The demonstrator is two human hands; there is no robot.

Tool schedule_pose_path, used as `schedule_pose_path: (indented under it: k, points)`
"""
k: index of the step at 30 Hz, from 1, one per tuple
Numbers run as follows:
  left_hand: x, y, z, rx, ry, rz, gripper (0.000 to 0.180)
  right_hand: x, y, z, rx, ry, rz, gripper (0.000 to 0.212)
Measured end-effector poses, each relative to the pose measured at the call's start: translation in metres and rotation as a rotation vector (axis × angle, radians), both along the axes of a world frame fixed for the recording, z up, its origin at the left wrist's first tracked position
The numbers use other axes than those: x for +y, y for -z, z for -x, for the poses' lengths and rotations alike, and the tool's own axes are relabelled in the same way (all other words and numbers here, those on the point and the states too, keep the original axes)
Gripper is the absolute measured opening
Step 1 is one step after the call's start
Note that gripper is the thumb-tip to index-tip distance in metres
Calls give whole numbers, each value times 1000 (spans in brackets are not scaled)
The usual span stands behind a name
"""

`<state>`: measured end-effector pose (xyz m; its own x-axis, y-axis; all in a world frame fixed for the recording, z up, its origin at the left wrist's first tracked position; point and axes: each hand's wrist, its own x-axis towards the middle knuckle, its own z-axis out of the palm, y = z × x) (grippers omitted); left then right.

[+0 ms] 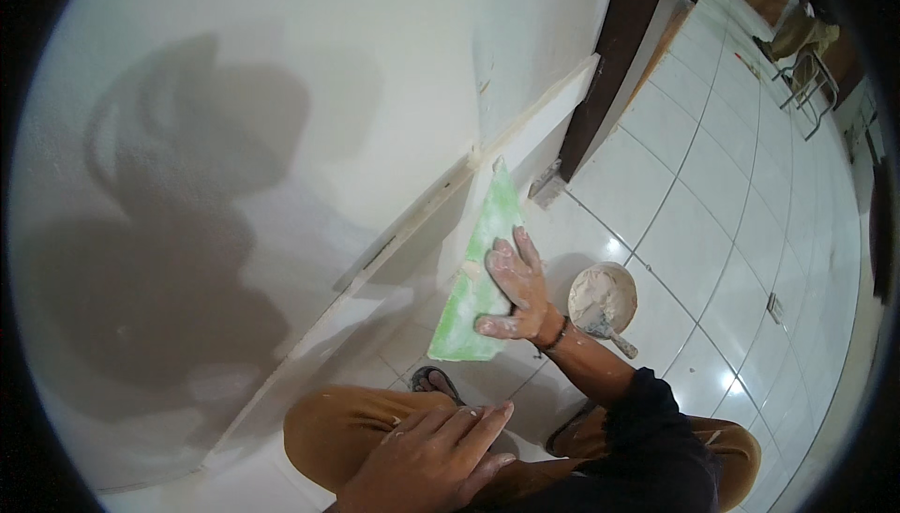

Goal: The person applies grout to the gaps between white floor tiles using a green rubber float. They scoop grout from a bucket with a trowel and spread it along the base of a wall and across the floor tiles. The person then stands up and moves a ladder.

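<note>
A long green board (459,321), smeared with white plaster, slants with its narrow tip up against the white skirting ledge (441,189) at the foot of the wall. My right hand (516,290) lies spread over its right side and holds it, fingers and thumb apart on its face; whether the fingertips wrap any edge is hard to see. White plaster coats that hand. Resting on my left knee, my left hand (427,457) is empty, its fingers stretched out and dusted with plaster.
Right of my forearm, a round bowl (630,299) of wet plaster stands on white floor tiles, a putty knife (614,335) in it. A plaster-smeared flat piece (547,185) sits by the dark door frame (619,63). Far right, a person (802,33) is beside a metal-legged stool (817,91).
</note>
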<state>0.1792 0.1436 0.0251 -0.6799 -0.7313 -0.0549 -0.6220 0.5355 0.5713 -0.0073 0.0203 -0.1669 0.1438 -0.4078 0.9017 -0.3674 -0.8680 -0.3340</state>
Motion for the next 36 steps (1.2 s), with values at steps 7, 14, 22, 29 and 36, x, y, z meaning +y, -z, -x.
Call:
schedule_pose_path:
  k: [7,14,22,29,36]
  points:
    - [-16,0,-3,-61,23,-131,52,-24,23,-55,33,99,-4,44]
    - [-18,7,-13,6,57,-127,51,-31,24,-56,312,345,54,43]
    - [-23,9,-12,-4,43,-90,53,10,30,-9,543,365,-164,42]
    - [-22,-5,-1,38,87,-7,51,24,-6,50,-24,336,-516,40]
    - [-33,-2,4,-29,177,-100,53,26,-70,74,-1244,29,-809,48]
